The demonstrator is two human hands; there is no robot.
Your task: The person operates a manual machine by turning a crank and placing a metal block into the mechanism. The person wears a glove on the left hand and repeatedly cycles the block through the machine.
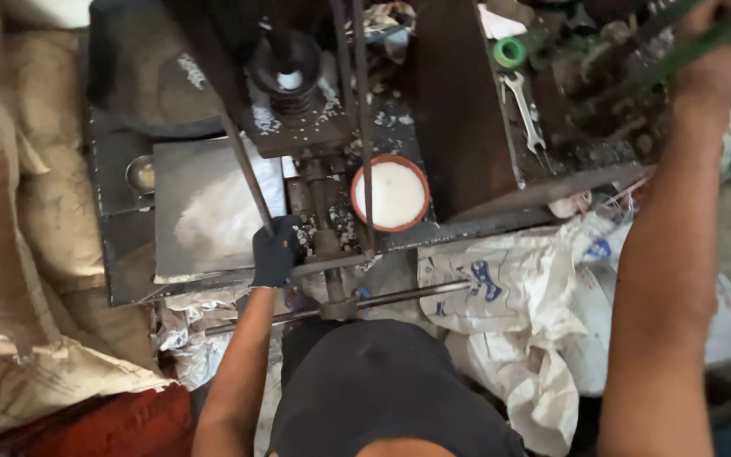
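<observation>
The left hand (276,251), in a dark glove, sits near the middle of the view, its fingers wrapped around the lower end of a thin metal rod (243,161) that slants up toward 11 o'clock. Just at 9 o'clock of the glove lies a flat grey metal tray (181,173) dusted with white powder, its surface dull and scuffed. At 3 o'clock of the glove stands a round bowl (391,195) with a reddish-brown rim, filled with a smooth white substance. Between glove and bowl runs a grimy press shaft (321,222), speckled with white crumbs, leading up to a coiled black spring (289,89) at 12 o'clock.

The right hand (721,59) is raised at 2 o'clock, closed around a green lever (704,38); the grip is blurred, so how tightly the fingers close cannot be told. The bare forearm crosses the right side of the view and hides what lies behind it.

A steel wrench (528,114) lies on the dark machine top at 1 o'clock, near a green ring-shaped spool (510,52). Crumpled white woven sacks (518,296) with blue print pile up at 4 o'clock. Coarse brown sacking (19,211) fills the 9 o'clock side. A long steel bar (399,296) lies crosswise below the glove.
</observation>
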